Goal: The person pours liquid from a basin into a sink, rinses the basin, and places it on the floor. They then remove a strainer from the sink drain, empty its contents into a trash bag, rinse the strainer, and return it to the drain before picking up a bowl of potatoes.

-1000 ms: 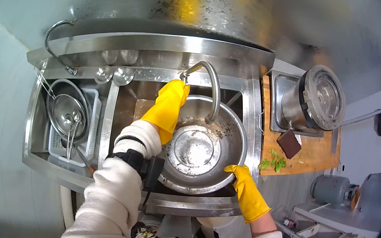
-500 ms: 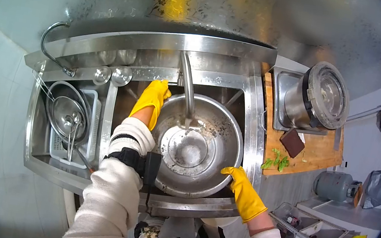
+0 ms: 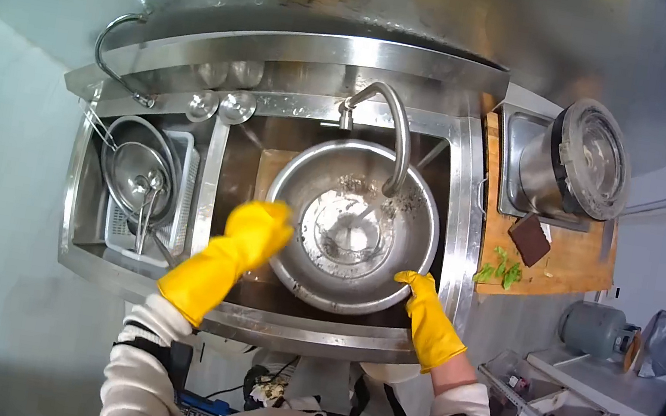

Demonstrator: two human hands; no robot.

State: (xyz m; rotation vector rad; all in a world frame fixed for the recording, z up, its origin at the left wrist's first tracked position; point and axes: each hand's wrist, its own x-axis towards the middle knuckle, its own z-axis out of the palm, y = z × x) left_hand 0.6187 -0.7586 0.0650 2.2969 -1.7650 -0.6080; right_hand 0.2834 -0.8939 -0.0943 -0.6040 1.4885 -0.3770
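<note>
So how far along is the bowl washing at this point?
Early to midway, by the look of it. Done: the steel bowl sits in the sink under the faucet, wet inside. In hand: the right hand grips the bowl's near rim, while the left hand is at its left edge, blurred. Left: dark specks on the bowl's far inner wall, so scrubbing and rinsing seem unfinished.

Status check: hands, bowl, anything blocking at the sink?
Right hand grips the near rim of the steel bowl. Left hand open beside the bowl's left rim, contact unclear. Bowl sits in the sink; faucet spout arches over it.
</note>
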